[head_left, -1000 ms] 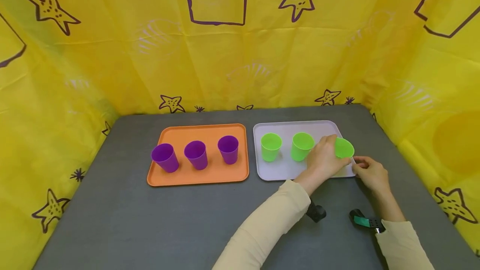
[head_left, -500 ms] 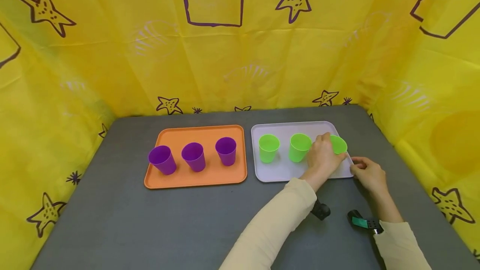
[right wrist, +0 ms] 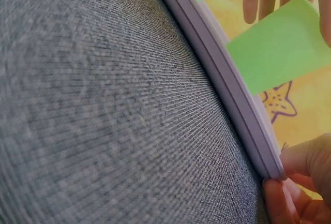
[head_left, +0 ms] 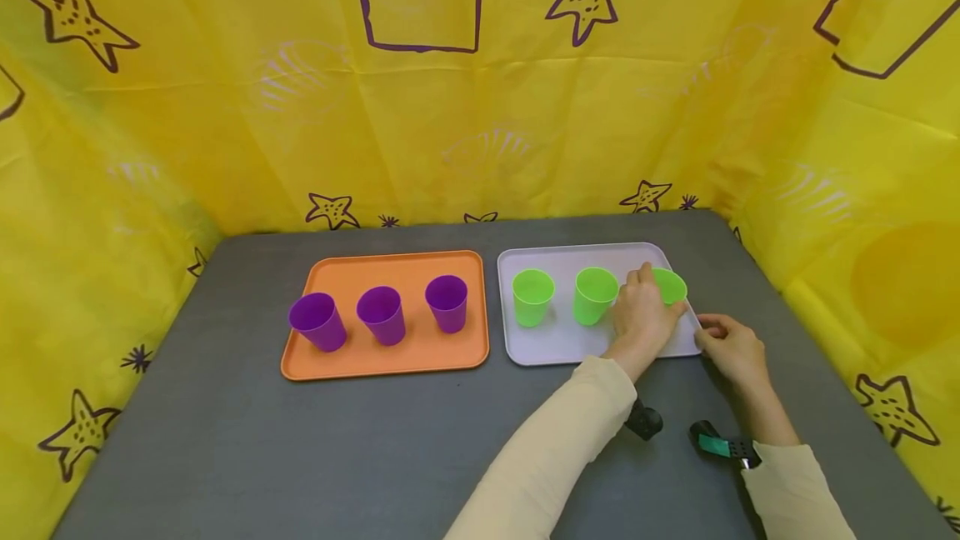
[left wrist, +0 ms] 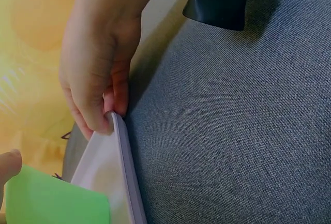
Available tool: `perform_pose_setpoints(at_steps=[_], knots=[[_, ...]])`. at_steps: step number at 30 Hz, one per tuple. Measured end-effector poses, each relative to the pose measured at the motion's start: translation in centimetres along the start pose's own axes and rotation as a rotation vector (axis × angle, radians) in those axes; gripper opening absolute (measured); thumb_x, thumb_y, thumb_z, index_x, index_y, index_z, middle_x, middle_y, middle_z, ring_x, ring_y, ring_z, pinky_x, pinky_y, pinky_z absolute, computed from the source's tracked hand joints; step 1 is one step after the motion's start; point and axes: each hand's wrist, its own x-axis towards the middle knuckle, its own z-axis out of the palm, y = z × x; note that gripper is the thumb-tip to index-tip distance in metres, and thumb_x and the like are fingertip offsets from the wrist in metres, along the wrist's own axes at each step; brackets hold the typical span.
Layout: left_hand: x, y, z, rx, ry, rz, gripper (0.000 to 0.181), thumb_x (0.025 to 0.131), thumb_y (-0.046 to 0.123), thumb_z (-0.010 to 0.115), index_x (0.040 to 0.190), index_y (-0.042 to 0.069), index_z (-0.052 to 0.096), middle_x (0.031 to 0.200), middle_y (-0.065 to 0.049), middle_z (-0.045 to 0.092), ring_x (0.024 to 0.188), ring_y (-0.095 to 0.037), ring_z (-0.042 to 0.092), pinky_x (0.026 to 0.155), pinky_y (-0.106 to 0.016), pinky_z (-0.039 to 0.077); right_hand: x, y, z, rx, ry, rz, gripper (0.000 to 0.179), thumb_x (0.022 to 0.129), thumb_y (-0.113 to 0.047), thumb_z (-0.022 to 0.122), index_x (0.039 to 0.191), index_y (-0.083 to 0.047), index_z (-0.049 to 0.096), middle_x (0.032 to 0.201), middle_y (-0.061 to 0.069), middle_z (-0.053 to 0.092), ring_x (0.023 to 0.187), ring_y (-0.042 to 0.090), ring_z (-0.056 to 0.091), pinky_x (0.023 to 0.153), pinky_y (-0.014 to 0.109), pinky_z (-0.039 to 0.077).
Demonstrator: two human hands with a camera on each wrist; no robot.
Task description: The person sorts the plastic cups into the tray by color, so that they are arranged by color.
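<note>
My left hand (head_left: 647, 313) grips the rightmost of three green cups (head_left: 669, 285), with the thumb at its near right side and the fingers at its far left. The cup stands on the right end of a pale lilac tray (head_left: 553, 348); the hand covers much of it in the head view. My right hand (head_left: 738, 354) pinches the tray's near right corner between thumb and fingers. In the right wrist view the thumb (right wrist: 302, 158) lies on top of the rim, fingers below. The other green cups, a middle one (head_left: 595, 297) and a left one (head_left: 533, 298), stand in line.
Left of the lilac tray lies an orange tray (head_left: 420, 357) bearing three purple cups (head_left: 382, 315) in a row. Both trays rest on a grey table (head_left: 337, 457). A yellow patterned cloth (head_left: 420, 140) surrounds its back and sides. Black wrist cameras hang below both wrists.
The left hand has lowered the rightmost green cup and brought it slightly left, onto the tray. The right hand has stayed at the tray corner. The head view has shifted a little.
</note>
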Motion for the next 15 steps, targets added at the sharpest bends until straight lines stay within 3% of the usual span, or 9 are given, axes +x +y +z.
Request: perform_pose_setpoints(at_steps=[7,15], knots=[[0.23,-0.19,0.37,-0.061,0.029,-0.009,0.069,0.069,0.050,0.075,0.125,0.020,0.047,0.106,0.006,0.056,0.089,-0.011,0.059,0.069,-0.021,0.049,-0.04,-0.21,-0.07,0.010,0.002,0.003,0.035,0.084,-0.018,0.055,0.113,0.002,0.060,0.089,0.017,0.067,0.058,0.002,0.053,0.053,0.021,0.041],[0.19,-0.32,0.15,-0.108,0.017,-0.018,0.070,0.069,0.049,0.075,0.126,0.020,0.047,0.110,0.005,0.056,0.091,-0.012,0.060,0.071,-0.021,0.049,-0.04,-0.17,0.00,0.004,0.006,-0.002,0.035,0.084,-0.018,0.055,0.113,0.001,0.060,0.088,0.016,0.067,0.057,0.003,0.053,0.052,0.021,0.041]])
